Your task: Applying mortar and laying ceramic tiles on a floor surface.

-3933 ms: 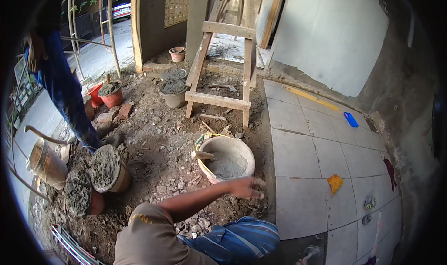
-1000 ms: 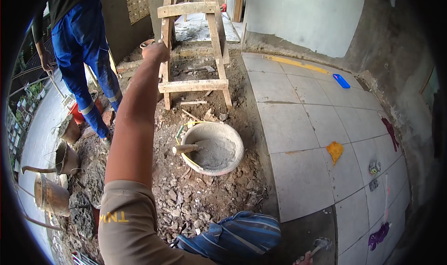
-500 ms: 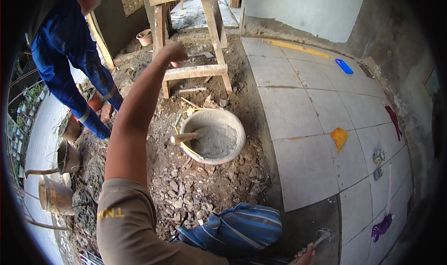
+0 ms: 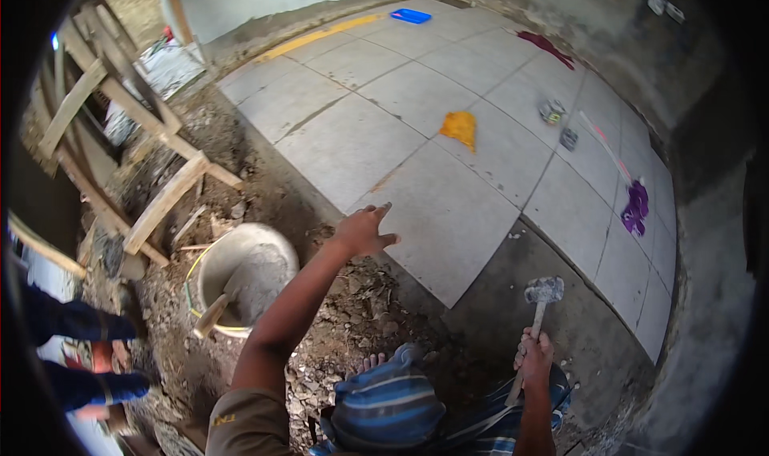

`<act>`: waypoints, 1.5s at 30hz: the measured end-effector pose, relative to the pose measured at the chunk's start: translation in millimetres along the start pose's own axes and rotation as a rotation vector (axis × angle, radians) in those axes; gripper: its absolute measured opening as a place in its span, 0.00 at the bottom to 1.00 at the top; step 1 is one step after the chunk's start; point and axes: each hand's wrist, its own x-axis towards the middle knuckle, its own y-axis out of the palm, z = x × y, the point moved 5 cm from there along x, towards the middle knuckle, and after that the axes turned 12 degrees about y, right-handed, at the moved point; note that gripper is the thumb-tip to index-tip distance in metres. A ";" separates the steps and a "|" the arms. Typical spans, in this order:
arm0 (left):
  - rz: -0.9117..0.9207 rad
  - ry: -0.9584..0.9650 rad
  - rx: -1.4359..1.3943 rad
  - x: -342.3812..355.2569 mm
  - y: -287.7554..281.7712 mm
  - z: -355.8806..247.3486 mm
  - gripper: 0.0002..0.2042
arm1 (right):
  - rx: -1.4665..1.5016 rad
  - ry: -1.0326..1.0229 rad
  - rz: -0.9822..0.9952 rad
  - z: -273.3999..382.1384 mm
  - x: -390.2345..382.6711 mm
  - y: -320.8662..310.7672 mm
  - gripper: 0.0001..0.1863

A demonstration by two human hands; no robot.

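Observation:
My left hand (image 4: 367,232) reaches out over the near edge of the grey floor tiles (image 4: 436,228), fingers apart and nothing in them. Whether it touches the tile I cannot tell. My right hand (image 4: 534,356) is wrapped round the handle of a mallet (image 4: 545,289), whose head, smeared with pale cement, points up and away from me. Under the mallet lies bare grey screed (image 4: 513,284) beside the tile edge. To the left of my left arm stands a round tub (image 4: 280,244) of grey mortar, with a wooden-handled trowel (image 4: 212,316) resting in it.
A wooden trestle (image 4: 164,204) stands at the left on rubble. A co-worker's blue trouser legs (image 4: 76,320) show at the left edge. On the tiles lie an orange cloth (image 4: 459,129), a purple cloth (image 4: 635,208), a blue tray (image 4: 411,16) and a tape measure (image 4: 551,112).
The view has swung to the right. My left arm, stretched toward the trestle before, is now over the tiles with its fingers spread. The mallet in my right hand shows more fully.

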 end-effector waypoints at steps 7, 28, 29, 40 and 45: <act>-0.031 -0.201 0.207 134.4 81.9 57.5 0.58 | -0.223 0.230 0.047 5.4 -24.5 58.0 0.17; -0.350 -0.199 0.109 120.8 107.7 102.8 0.59 | -0.708 -0.327 -0.011 64.4 226.4 272.8 0.30; -0.367 -0.170 0.105 121.3 105.0 100.4 0.59 | -0.661 -0.459 -0.013 67.8 224.4 274.6 0.30; -0.331 -0.196 0.203 143.4 118.5 112.2 0.61 | -0.722 -0.572 -0.089 55.3 222.6 275.7 0.27; -0.320 -0.149 0.329 155.2 112.4 88.5 0.60 | -0.767 -0.510 -0.170 65.9 211.1 259.8 0.23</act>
